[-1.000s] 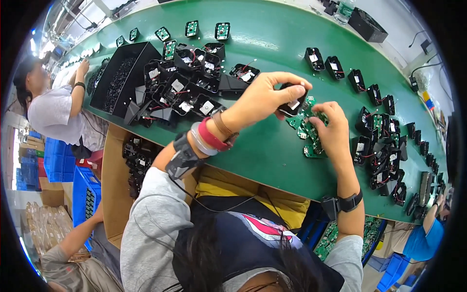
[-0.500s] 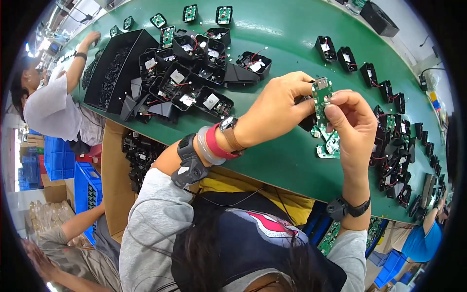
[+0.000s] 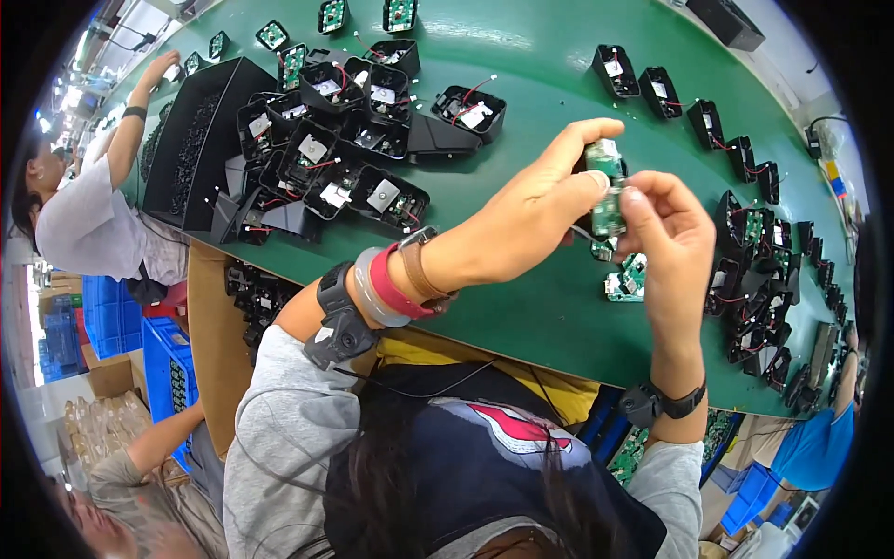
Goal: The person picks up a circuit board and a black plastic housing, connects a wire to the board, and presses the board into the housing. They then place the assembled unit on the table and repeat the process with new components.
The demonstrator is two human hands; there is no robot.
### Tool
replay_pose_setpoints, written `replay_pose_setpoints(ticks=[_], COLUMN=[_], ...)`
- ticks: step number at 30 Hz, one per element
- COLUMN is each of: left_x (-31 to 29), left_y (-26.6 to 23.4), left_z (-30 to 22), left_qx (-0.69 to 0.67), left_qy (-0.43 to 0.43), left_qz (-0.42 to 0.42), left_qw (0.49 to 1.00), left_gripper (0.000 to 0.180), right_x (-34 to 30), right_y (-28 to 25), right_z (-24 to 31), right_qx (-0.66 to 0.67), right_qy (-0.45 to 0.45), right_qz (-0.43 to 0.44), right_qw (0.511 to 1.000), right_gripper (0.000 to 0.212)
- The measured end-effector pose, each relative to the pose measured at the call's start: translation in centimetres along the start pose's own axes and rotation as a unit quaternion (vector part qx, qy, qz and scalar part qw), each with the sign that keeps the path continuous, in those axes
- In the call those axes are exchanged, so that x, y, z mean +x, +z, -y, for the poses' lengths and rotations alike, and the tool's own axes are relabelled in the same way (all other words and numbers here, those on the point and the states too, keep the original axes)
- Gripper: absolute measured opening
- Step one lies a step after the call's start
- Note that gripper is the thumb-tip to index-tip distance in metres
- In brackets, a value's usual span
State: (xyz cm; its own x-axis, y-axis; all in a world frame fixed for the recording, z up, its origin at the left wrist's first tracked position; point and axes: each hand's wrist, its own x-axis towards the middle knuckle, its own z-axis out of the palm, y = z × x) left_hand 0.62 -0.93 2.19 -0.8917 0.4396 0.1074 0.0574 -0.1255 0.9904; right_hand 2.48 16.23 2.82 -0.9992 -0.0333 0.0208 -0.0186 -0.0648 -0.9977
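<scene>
Both hands, the left hand (image 3: pixel 531 210) and the right hand (image 3: pixel 672 233), grasp together one small green circuit board (image 3: pixel 607 186), lifted above the green bench (image 3: pixel 521 307). More green boards (image 3: pixel 626 279) lie just under the right hand.

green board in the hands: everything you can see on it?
The board is a small green circuit board, narrow and held roughly upright above the green table. It carries small pale and metallic parts; details are too small to tell. The left hand pinches it from the left with thumb and fingers, the right hand grips its right edge. Thin wires seem to hang from its lower end.
</scene>
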Motion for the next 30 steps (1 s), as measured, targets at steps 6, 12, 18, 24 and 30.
replay_pose_setpoints(ticks=[6, 12, 18, 24, 30], left_x=[0.0, 0.2, -0.3, -0.5, -0.2], left_y=[0.2, 0.5, 1.4, 1.8, 0.8], left_z=[0.5, 0.9, 0.7, 0.7, -0.3], left_qx=[0.0, 0.048, -0.031, -0.049, -0.074], left_qy=[0.008, 0.025, -0.038, -0.017, -0.108], left_qz=[0.073, 0.095, 0.087, 0.066, 0.04], left_qw=[0.997, 0.994, 0.995, 0.996, 0.991], left_gripper=[0.083, 0.075, 0.071, 0.072, 0.068], right_x=[-0.7, -0.5, -0.3, -1.1, -1.0], right_y=[0.1, -0.8, -1.0, -1.5, -1.2], right_z=[0.1, -0.8, 0.0, 0.5, 0.8], right_qx=[-0.048, -0.218, 0.089, -0.058, 0.034], right_qy=[0.002, -0.233, -0.054, -0.123, -0.073], right_qz=[-0.003, 0.029, 0.024, 0.053, 0.065], right_qw=[0.999, 0.947, 0.994, 0.989, 0.995], right_gripper=[0.015, 0.022, 0.008, 0.025, 0.024])
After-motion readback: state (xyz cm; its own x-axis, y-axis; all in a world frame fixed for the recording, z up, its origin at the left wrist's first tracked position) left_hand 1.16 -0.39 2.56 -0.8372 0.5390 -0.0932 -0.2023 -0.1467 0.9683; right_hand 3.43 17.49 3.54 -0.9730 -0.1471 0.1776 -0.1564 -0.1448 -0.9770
